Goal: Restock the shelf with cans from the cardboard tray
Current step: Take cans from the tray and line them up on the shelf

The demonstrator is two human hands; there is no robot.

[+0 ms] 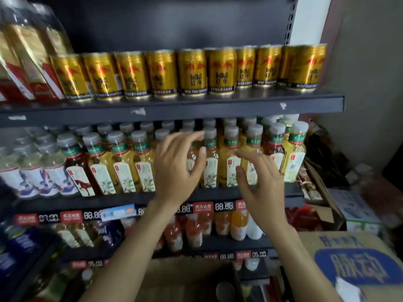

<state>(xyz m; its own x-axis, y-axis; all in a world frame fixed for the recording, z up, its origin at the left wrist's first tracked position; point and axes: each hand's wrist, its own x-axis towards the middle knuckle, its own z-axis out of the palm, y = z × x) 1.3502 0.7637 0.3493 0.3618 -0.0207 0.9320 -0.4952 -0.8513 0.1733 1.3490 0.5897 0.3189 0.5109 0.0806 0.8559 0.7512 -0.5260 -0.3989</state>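
Gold Red Bull cans stand upright on the shelf above my hands. My left hand and right hand are released, empty. Cardboard tray, one can inside, lies below them, nearer my right.

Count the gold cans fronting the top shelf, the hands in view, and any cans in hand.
Gold cans: 9 in front, more partly hidden behind
Hands: 2, left hand and right hand
Cans in hand: 0
Total: 11
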